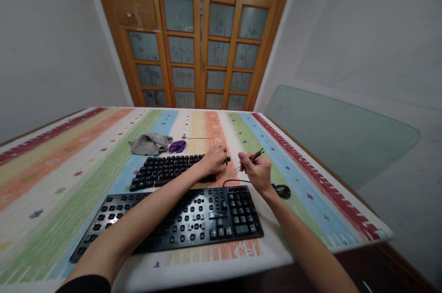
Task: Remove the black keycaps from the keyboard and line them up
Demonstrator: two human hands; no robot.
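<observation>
A black keyboard [238,212] lies near the table's front edge. Its number pad side has keycaps on, while bare switches show across much of the rest. Behind it, loose black keycaps [165,171] are laid out in rows. My left hand [214,158] reaches over the keyboard to the right end of these rows, its fingers curled down around a black keycap [227,159]. To its right, my right hand [257,171] is closed around a wire keycap puller [257,154], with the thin wires pointing left toward my left hand. My left forearm hides part of the keyboard.
Beyond the keycap rows lie a grey cloth [150,144], a purple cloth-like bundle [177,146] and a thin rod [198,137]. The keyboard's coiled cable [282,191] rests beside my right wrist. A striped tablecloth [86,182] covers the table.
</observation>
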